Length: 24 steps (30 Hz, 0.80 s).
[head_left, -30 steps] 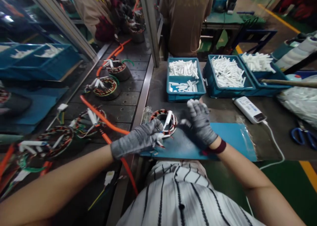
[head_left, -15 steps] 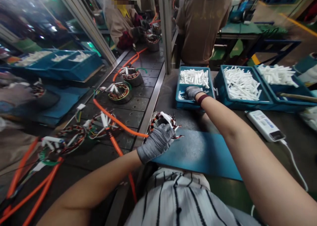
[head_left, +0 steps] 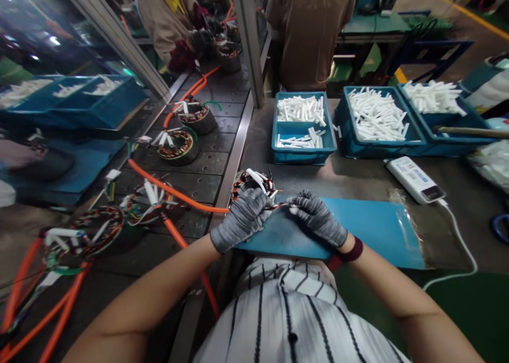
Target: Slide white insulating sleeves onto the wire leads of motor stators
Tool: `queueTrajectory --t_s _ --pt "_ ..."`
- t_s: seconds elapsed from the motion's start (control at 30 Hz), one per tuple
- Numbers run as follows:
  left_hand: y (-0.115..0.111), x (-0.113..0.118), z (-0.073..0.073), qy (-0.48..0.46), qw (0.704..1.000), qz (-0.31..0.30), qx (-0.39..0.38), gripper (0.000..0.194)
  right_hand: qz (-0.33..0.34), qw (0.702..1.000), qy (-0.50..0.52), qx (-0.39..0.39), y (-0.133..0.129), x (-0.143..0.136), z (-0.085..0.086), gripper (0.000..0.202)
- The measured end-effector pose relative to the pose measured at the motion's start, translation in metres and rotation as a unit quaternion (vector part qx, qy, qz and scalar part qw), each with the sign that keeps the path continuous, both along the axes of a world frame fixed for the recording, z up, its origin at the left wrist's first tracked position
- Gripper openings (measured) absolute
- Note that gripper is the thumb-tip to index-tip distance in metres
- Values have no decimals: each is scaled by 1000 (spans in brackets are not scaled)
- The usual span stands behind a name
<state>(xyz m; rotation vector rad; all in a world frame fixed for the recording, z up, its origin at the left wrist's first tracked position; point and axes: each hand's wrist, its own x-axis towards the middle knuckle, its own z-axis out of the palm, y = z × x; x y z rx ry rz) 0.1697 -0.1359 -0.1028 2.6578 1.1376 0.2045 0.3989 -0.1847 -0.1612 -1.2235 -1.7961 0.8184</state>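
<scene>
A wound motor stator (head_left: 239,184) with orange-brown windings and white tubes stands at the left end of the blue mat (head_left: 369,220). My left hand (head_left: 243,217), in a grey glove, lies against its near side with the fingers closed on a dark wire lead (head_left: 279,205) that reaches out to the right. My right hand (head_left: 316,217), also gloved, pinches at the end of this lead. A small white tube (head_left: 293,209) shows at its fingertips, partly hidden by the glove.
Blue bins (head_left: 304,155) of white tubes stand behind the mat. A white device (head_left: 415,180) with a cable lies to the right. Several other stators (head_left: 177,147) and orange cables (head_left: 183,198) occupy the track at left. A person (head_left: 312,32) stands beyond the post.
My right hand has left the near compartment of the small blue bin and come back to the wire lead beside my left hand. My left hand stays at the stator.
</scene>
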Motion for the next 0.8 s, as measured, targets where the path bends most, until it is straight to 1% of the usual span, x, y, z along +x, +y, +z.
queueTrajectory --t_s 0.03,0.1,0.23,0.33,0.4,0.5,0.6,0.63,0.67,0.7,0.73,0.77,0.8 --pt "0 0 0 -10 1000 2 -4 18 -18 1000 8 15 2 -4 -5 27" --pt "0 -1 0 -26 1000 3 -12 16 -25 998 23 49 9 -7 -9 28" --pt "1 -2 1 -55 998 6 -9 12 20 997 17 76 18 -3 -2 28" --pt "3 -3 -2 -76 997 0 -3 9 33 996 1 85 20 -2 0 30" --pt "4 -3 -5 -82 997 -1 8 7 73 994 0 82 22 -6 3 31" --pt "4 -2 -8 -61 998 1 18 10 130 989 30 69 27 -9 13 30" --pt "1 2 -10 -28 999 12 22 20 156 984 40 73 29 -7 31 25" --pt "0 4 -10 -23 999 20 25 23 171 983 32 59 29 -6 38 25" --pt "-1 5 -11 -21 999 29 31 26 190 981 27 26 30 -6 44 26" --pt "-2 7 -12 -22 998 38 38 28 215 976 31 -31 31 -6 49 28" --pt "-3 9 -14 -24 998 47 46 30 244 963 42 -109 32 -8 52 31" --pt "-4 10 -15 -25 997 54 54 31 276 939 56 -199 33 -10 55 36" --pt "-5 11 -17 -27 996 59 61 32 308 904 73 -287 34 -13 56 41"
